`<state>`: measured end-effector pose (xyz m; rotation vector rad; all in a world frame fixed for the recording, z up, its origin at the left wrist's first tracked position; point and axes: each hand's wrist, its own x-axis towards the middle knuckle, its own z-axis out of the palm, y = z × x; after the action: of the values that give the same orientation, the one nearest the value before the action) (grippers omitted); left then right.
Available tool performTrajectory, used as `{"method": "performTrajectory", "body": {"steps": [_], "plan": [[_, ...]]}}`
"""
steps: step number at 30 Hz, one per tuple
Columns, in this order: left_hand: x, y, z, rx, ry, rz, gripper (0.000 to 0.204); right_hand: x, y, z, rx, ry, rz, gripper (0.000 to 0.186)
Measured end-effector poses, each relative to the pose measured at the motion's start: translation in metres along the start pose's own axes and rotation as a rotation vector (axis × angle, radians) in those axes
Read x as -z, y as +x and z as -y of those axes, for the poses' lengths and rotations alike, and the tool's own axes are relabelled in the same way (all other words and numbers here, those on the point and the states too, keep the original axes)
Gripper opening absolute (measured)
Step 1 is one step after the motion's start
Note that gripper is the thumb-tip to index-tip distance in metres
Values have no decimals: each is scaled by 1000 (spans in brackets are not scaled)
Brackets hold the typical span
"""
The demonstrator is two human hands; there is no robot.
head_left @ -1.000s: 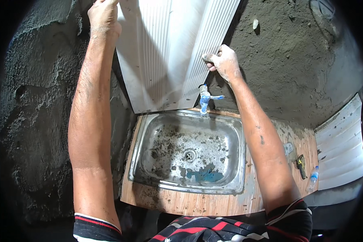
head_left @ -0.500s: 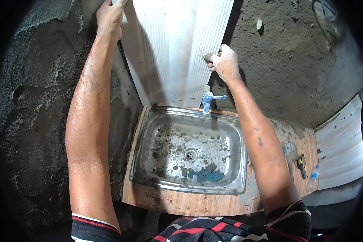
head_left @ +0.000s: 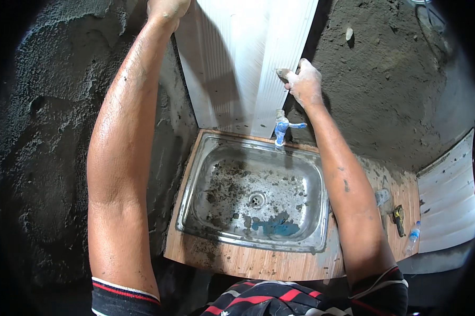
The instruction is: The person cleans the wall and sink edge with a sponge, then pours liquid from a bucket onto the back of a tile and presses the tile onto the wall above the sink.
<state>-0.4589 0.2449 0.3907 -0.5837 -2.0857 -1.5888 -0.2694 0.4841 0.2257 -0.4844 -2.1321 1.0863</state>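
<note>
The ribbed panel [head_left: 243,58], pinched at its four-o'clock edge by the right hand [head_left: 305,84], should be steadied clear of the five-o'clock tap [head_left: 281,130]; left hand's [head_left: 168,9] grip undeterminable.

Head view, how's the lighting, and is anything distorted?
Head view: a dark shadow band runs down the panel; in the same view, glare brightens the sink's right wall, the counter's front edge bows, and black closes in the corners.

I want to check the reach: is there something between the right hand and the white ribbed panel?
Nothing visible: the right hand is at the right edge of the white ribbed panel. The blue tap shows below the hand, not between them.
</note>
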Motion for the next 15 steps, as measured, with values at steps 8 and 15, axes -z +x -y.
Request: {"method": "performTrajectory", "body": {"steps": [8,15], "plan": [[-1,1,-8,-198,448,-158,50,6,8,-4,172,-372,-2,47],[5,-5,-11,-155,484,-219,53,10,12,-5,166,-413,22,47]]}}
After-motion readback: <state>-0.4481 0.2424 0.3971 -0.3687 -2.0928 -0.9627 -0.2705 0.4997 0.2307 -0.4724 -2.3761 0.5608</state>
